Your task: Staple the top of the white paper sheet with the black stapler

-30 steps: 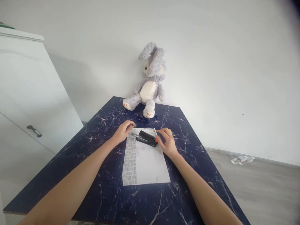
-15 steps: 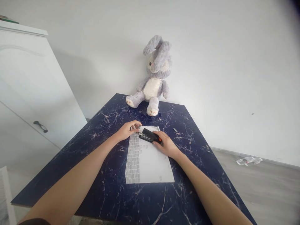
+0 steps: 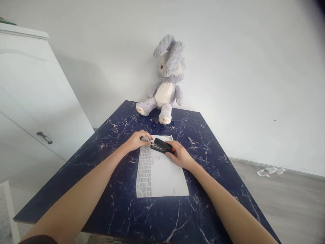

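My right hand (image 3: 181, 156) is closed round the back end of a black stapler (image 3: 164, 145) with an orange mark on it. The stapler's top is raised a little, and its metal staple rail shows. At the stapler's front end, my left hand (image 3: 137, 141) has its thumb and fingertips curled close together. Something small and greyish seems to be between them, too small to name. Both hands are over a printed sheet of paper (image 3: 169, 179), which has dense grey lines down its left side.
A grey plush rabbit (image 3: 165, 95) sits at the back of the dark blue marbled table (image 3: 122, 210), against the wall. A small dark metallic piece (image 3: 190, 139) lies right of the paper. A white cabinet (image 3: 38, 91) stands at left. Clear plastic (image 3: 270, 171) lies on the floor at right.
My left hand has shifted slightly left, and its fingertips have moved a little around the stapler's front. My right hand keeps its hold on the stapler. The view has tilted slightly.
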Tool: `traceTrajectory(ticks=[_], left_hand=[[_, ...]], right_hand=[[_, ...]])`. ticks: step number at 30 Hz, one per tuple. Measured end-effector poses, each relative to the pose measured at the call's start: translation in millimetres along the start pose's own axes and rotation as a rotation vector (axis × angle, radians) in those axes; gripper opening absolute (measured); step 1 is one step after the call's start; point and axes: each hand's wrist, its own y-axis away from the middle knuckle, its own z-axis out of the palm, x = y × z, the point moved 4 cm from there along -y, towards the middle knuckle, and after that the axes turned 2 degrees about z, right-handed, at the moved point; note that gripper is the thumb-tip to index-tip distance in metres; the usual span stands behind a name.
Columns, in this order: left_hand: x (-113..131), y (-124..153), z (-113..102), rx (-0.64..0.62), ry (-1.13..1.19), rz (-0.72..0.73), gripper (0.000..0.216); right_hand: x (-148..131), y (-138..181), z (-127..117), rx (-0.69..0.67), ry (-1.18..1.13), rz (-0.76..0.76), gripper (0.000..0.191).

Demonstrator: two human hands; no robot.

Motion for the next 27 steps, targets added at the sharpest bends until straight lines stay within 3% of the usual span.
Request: traceTrajectory(ticks=[5, 27], left_hand=[[-6.3, -0.2, 0.3, 0.014, -0.032, -0.057, 0.03], [-2.0, 0.3, 2.7, -0.056, -0.052, -0.042, 0.019]], right_hand=[[0.8, 0.0, 0.0, 0.002, -0.01, 0.0, 0.043], [1.7, 0.2, 0.8, 0.001, 0.015, 0.002, 0.04]])
